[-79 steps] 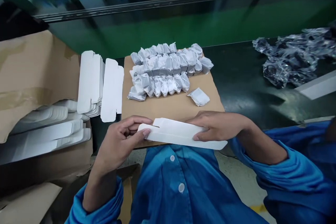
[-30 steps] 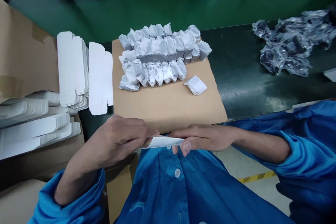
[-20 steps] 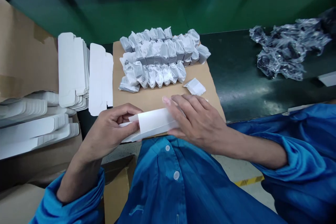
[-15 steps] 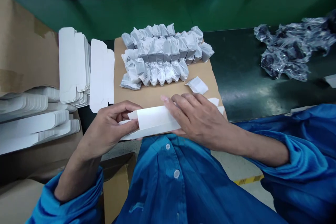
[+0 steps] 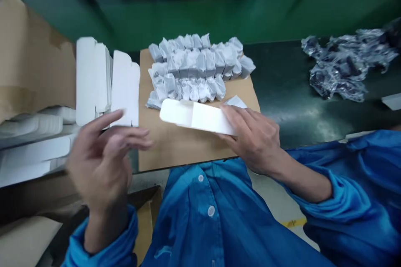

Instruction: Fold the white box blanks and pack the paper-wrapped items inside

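Dark green workbench [image 5: 282, 87] and what lies on it. A brown cardboard sheet [image 5: 175, 150] lies at the near edge. Just left of the sheet, touching its side, lie two stacks of flat white cartons [image 5: 94, 79]. Well apart to the right of the sheet is a heap of crumpled clear plastic bags [image 5: 341, 66], and beyond that a white strip [image 5: 391, 101].

I count two hands: left hand [image 5: 100, 162], right hand [image 5: 255, 139]. One white carton [image 5: 197, 117]. One cardboard sheet [image 5: 184, 150]. Two flat-blank piles: outer pile [image 5: 92, 79], inner pile [image 5: 127, 85]. One loose packet [image 5: 235, 101]. One bag heap [image 5: 344, 64]. Wrapped packets [image 5: 197, 69]: roughly three rows, too packed to count.
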{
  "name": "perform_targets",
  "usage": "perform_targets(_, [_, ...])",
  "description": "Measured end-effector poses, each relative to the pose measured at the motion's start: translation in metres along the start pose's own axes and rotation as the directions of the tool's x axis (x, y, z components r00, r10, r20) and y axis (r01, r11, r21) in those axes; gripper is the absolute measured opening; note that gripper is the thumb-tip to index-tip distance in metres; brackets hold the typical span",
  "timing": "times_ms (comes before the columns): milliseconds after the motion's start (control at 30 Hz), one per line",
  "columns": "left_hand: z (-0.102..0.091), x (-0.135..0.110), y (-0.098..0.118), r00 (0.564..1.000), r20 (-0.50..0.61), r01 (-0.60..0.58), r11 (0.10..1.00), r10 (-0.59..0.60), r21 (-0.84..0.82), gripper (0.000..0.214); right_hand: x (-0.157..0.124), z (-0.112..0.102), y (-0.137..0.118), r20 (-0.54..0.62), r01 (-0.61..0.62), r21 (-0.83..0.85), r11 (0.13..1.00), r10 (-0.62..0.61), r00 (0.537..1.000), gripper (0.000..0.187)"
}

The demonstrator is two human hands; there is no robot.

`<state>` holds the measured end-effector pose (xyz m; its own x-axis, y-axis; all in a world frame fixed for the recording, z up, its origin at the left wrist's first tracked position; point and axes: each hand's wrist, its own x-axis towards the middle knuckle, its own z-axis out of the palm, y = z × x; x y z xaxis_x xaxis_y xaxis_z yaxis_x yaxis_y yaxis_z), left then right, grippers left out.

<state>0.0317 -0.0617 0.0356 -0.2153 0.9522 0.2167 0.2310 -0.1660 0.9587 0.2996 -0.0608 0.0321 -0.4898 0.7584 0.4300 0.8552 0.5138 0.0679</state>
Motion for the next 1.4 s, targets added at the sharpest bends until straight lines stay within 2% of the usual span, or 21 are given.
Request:
perform_targets(33, [0.007,-0.011,0.003,0.980,-0.168,-0.113,0.993,0.108,-0.018,0.028,0.001,0.002,0.000,-0.040,-0.065,-0.006,0.998,0.065,0.997,0.047])
perform_targets(67, [0.018,-0.022,0.004,0.960,-0.224,-0.176,0.984,0.166,-0.024,0.029,0.002,0.006,-0.003,-0.073,-0.122,-0.006,0.992,0.121,0.990,0.049])
perform_targets(167, [0.059,-0.047,0.005,0.987,-0.006,-0.161,0.984,0.161,-0.079,0.075,-0.002,0.018,-0.030,-0.112,-0.150,0.039,0.988,0.154,0.982,0.054])
perform_targets(233, [0.079,-0.050,0.005,0.998,-0.022,-0.063,0.998,0.063,-0.028,0.088,-0.007,0.020,-0.049,-0.075,-0.056,0.156,0.986,0.069,0.995,0.058])
perform_targets(300, [0.085,-0.043,0.004,0.998,-0.046,0.045,0.999,-0.044,0.021,0.087,-0.009,0.015,-0.058,0.022,0.019,0.400,0.916,-0.031,0.999,0.066])
perform_targets(367, [0.078,-0.033,0.003,0.997,0.015,0.079,0.994,-0.081,0.072,0.080,-0.006,0.005,-0.054,0.134,-0.078,0.651,0.755,-0.013,0.991,0.077])
perform_targets(433, [0.068,-0.025,0.000,0.994,0.103,0.013,0.992,-0.026,0.125,0.073,0.003,-0.003,-0.040,0.185,-0.182,0.788,0.588,0.056,0.981,0.075])
perform_targets(500, [0.060,-0.022,-0.004,0.987,0.148,-0.079,0.985,0.055,0.155,0.066,0.014,-0.006,-0.025,0.157,-0.168,0.838,0.519,0.066,0.985,0.058])
perform_targets(600, [0.055,-0.023,-0.007,0.973,0.210,-0.135,0.977,0.099,0.164,0.053,0.028,-0.003,-0.007,0.132,-0.093,0.908,0.408,-0.070,0.989,0.041])
perform_targets(633, [0.055,-0.024,-0.007,0.966,0.247,-0.118,0.980,0.075,0.163,0.049,0.033,-0.001,-0.001,0.148,-0.125,0.933,0.336,-0.044,0.988,0.037])
perform_targets(700, [0.054,-0.026,-0.006,0.940,0.341,-0.050,0.985,-0.009,0.165,0.044,0.041,0.004,0.007,0.197,-0.217,0.966,0.139,0.144,0.970,0.031])
perform_targets(767, [0.055,-0.026,-0.006,0.911,0.406,-0.005,0.984,-0.068,0.178,0.041,0.050,0.008,0.011,0.303,-0.293,0.953,-0.081,0.314,0.900,0.036])
perform_targets(800, [0.057,-0.026,-0.006,0.909,0.412,-0.017,0.982,-0.063,0.188,0.040,0.053,0.011,0.011,0.360,-0.323,0.932,-0.164,0.316,0.878,0.040])
perform_targets(833, [0.058,-0.026,-0.007,0.917,0.398,-0.050,0.978,-0.036,0.203,0.039,0.056,0.012,0.009,0.403,-0.355,0.910,-0.213,0.255,0.879,0.042])
perform_targets(867, [0.061,-0.026,-0.009,0.930,0.369,-0.094,0.969,0.004,0.226,0.040,0.058,0.013,0.007,0.429,-0.387,0.894,-0.228,0.178,0.886,0.040])
perform_targets(933, [0.066,-0.026,-0.015,0.952,0.286,-0.187,0.942,0.105,0.279,0.042,0.059,0.013,-0.001,0.428,-0.409,0.896,-0.176,0.093,0.899,0.031])
perform_targets(1033, [0.074,-0.029,-0.024,0.951,0.185,-0.288,0.925,0.247,0.248,0.059,0.055,0.011,-0.010,0.349,-0.348,0.937,-0.034,0.143,0.926,0.017])
perform_targets(1100, [0.075,-0.031,-0.027,0.948,0.164,-0.301,0.937,0.274,0.175,0.085,0.052,0.011,-0.012,0.290,-0.299,0.954,0.033,0.170,0.942,0.009])
perform_targets(1200, [0.072,-0.033,-0.026,0.947,0.236,-0.269,0.938,0.217,0.217,0.107,0.050,0.014,-0.012,0.286,-0.300,0.953,0.054,0.182,0.941,0.005])
perform_targets(1333, [0.066,-0.031,-0.023,0.921,0.347,-0.302,0.886,0.176,0.353,0.094,0.050,0.017,-0.012,0.323,-0.327,0.945,-0.017,0.204,0.924,0.006])
perform_targets(1400, [0.065,-0.030,-0.023,0.912,0.374,-0.309,0.882,0.168,0.357,0.094,0.049,0.017,-0.012,0.304,-0.317,0.948,0.016,0.242,0.922,0.006])
